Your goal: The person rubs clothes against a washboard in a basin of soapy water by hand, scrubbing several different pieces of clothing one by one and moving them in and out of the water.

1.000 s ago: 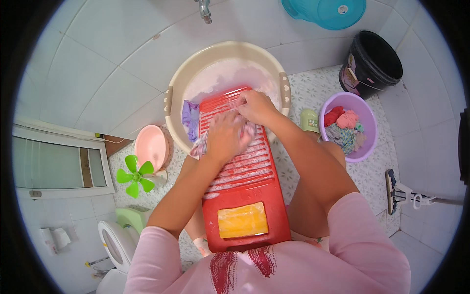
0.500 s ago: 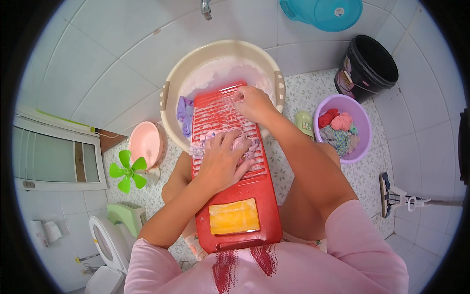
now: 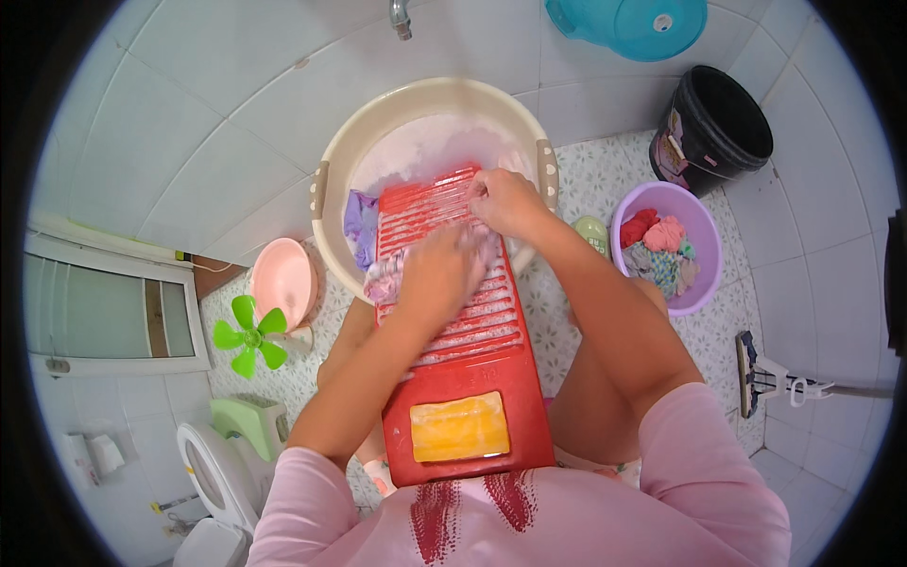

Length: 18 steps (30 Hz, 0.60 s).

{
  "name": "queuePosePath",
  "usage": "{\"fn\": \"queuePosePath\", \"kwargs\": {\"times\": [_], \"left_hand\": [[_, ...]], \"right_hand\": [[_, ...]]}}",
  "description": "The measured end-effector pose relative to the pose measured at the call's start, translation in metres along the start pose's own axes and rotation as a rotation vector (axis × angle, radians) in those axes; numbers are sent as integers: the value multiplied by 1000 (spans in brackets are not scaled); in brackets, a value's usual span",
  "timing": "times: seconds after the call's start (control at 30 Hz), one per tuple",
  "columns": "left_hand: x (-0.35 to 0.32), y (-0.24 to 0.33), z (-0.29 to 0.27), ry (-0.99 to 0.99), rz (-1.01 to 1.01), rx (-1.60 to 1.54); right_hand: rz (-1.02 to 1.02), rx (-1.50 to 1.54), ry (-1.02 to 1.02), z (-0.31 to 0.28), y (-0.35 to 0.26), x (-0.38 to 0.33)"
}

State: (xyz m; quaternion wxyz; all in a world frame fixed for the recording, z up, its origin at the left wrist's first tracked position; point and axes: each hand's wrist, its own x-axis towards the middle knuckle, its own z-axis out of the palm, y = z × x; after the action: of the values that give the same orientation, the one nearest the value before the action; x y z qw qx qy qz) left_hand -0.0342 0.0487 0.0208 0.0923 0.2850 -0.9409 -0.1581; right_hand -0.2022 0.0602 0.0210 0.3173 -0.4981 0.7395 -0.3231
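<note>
A red washboard slopes from my lap into a cream basin of sudsy water. On its wet ridges lies a bunched pink-and-lilac garment. My left hand, smeared by motion, presses onto the garment and grips it. At the board's upper right edge my right hand is closed with fingers curled over the rim; the fingertips are partly hidden. A yellow soap bar sits in the board's near end. Purple cloth hangs in the water on the left.
On the right stand a lilac tub of clothes, a green bottle and a black bucket. To the left are a pink basin, a green fan and a toilet. A tap juts from the wall.
My left hand has moved up the washboard, away from me, dragging part of the garment along. My right hand stays by the board's upper right edge, shifted slightly.
</note>
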Motion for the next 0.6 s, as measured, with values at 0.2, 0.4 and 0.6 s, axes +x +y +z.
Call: {"fn": "queuePosePath", "kwargs": {"times": [0.2, 0.4, 0.6], "left_hand": [[-42, 20, -9, 37, 182, 209], [29, -25, 10, 219, 1, 306], [-10, 6, -12, 75, -3, 159]], "right_hand": [[-115, -46, 86, 1, 8, -3], [-78, -39, 15, 8, -1, 0], [-73, -39, 36, -2, 1, 0]]}}
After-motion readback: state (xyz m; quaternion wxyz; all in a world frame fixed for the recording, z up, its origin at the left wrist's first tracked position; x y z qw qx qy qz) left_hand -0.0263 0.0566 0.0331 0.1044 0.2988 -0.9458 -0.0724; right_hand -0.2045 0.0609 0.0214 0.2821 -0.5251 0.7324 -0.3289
